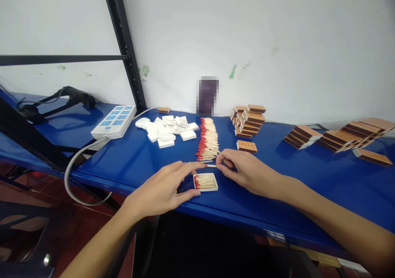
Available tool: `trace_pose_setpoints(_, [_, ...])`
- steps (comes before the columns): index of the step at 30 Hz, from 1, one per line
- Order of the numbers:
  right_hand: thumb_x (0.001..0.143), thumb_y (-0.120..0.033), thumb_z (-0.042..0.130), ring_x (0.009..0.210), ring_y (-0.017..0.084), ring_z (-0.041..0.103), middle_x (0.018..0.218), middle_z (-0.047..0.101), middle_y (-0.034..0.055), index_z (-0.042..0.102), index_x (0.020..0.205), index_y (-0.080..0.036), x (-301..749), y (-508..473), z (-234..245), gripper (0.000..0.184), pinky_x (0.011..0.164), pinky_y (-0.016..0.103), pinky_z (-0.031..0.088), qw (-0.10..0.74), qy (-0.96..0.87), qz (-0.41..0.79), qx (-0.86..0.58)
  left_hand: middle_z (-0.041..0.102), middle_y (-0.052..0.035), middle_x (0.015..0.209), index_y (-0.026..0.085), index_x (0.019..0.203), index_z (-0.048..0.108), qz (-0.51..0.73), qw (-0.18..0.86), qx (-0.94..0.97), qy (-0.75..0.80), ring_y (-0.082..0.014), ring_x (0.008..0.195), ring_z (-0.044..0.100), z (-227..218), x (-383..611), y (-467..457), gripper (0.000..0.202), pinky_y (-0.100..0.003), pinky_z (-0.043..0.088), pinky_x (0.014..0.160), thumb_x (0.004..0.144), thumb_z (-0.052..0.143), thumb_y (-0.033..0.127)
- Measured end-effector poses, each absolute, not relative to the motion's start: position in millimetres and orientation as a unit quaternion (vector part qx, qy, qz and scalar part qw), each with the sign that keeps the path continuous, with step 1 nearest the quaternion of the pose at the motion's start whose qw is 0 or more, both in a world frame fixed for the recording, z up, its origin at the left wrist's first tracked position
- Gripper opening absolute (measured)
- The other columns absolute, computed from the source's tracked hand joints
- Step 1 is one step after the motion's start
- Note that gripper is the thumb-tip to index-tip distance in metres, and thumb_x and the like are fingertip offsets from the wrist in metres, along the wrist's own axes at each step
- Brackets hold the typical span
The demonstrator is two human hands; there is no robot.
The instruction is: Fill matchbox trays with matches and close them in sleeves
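Note:
A small white matchbox tray point(217, 184) lies on the blue table, holding red-tipped matches point(205, 181). My left hand point(163, 187) spans its left end, with the thumb at the near corner and another finger at the far corner. Its index finger stretches out to the red tip of a match point(211, 165) just beyond the tray. My right hand point(239, 167) pinches the plain end of that match between thumb and fingers. Behind it, a long heap of loose matches point(210, 136) runs back towards the wall, heads to the left.
White empty trays point(166, 129) are piled left of the heap. Matchboxes point(254, 119) stand stacked at the right, with one single matchbox point(247, 146) in front and more stacks point(348, 136) farther right. A power strip point(114, 121) and black rack post point(126, 43) are at the left.

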State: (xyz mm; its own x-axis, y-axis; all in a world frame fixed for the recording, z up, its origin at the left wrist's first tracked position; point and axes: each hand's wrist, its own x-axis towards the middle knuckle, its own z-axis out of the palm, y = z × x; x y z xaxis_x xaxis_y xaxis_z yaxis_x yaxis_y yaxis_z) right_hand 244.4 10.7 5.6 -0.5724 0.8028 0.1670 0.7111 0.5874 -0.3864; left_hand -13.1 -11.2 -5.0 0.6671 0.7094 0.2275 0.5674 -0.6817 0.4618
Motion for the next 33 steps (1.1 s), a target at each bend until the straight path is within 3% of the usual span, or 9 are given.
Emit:
trace_pose_setpoints(4, [0.092,-0.029,0.048,0.056,0.01,0.038,0.064,0.044,-0.0047,0.056,0.083,-0.02,233,2,7,0.015,0.054,0.024,0.033,0.175,-0.856,0.247,-0.419,0.062,-0.0028,0.113,0.031,0.141,0.038,0.202,0.188,0.892,0.359,-0.0204,0.097,0.058,-6,-13,-10,0.057,-0.034,0.049,0.086,0.09,0.062,0.038])
trace_pose_setpoints(9, [0.089,-0.029,0.052,0.055,0.009,0.037,0.063,0.041,-0.006,0.057,0.079,-0.021,221,-4,0,0.015,0.051,0.023,0.033,0.195,-0.84,0.268,-0.43,0.062,-0.0039,0.112,0.027,0.124,0.059,0.196,0.174,0.913,0.312,-0.0197,0.102,0.058,-6,-12,-8,0.032,-0.034,0.047,0.091,0.093,0.059,0.033])
trace_pose_setpoints(12, [0.089,-0.028,0.053,0.053,0.009,0.039,0.06,0.042,-0.0067,0.058,0.082,-0.021,222,-2,-1,0.012,0.052,0.023,0.034,0.221,-0.83,0.271,-0.434,0.062,-0.0042,0.113,0.025,0.12,0.063,0.203,0.171,0.914,0.305,-0.0191,0.101,0.06,-6,-12,-7,0.028,-0.033,0.048,0.09,0.093,0.06,0.032])
trace_pose_setpoints(16, [0.089,-0.024,0.052,0.055,0.01,0.043,0.061,0.047,-0.0048,0.058,0.08,-0.019,228,9,-5,0.012,0.055,0.024,0.035,0.257,-0.835,0.171,-0.455,0.063,-0.0046,0.113,0.024,0.118,0.064,0.205,0.165,0.914,0.308,-0.0195,0.101,0.06,-7,-13,-7,0.028,-0.033,0.049,0.09,0.092,0.06,0.033])
trace_pose_setpoints(20, [0.09,-0.023,0.052,0.062,0.013,0.048,0.068,0.054,-0.0002,0.064,0.089,-0.018,234,20,-13,0.013,0.059,0.026,0.036,0.235,-0.859,0.065,-0.451,0.062,-0.0047,0.114,0.024,0.119,0.064,0.201,0.162,0.915,0.311,-0.0192,0.102,0.06,-7,-12,-7,0.028,-0.034,0.048,0.092,0.093,0.06,0.033])
trace_pose_setpoints(24, [0.092,-0.024,0.052,0.062,0.014,0.05,0.069,0.056,0.001,0.069,0.095,-0.018,235,24,-16,0.018,0.06,0.027,0.038,0.22,-0.867,0.049,-0.445,0.063,-0.0044,0.113,0.024,0.121,0.063,0.197,0.158,0.915,0.314,-0.0193,0.102,0.059,-7,-12,-7,0.03,-0.034,0.048,0.092,0.092,0.06,0.033])
trace_pose_setpoints(33, [0.093,-0.024,0.051,0.061,0.014,0.05,0.067,0.058,0.0013,0.071,0.09,-0.017,233,26,-16,0.021,0.06,0.027,0.038,0.228,-0.87,0.043,-0.435,0.063,-0.0038,0.113,0.024,0.123,0.061,0.2,0.154,0.914,0.317,-0.0193,0.103,0.059,-6,-11,-8,0.032,-0.033,0.048,0.092,0.093,0.06,0.034])
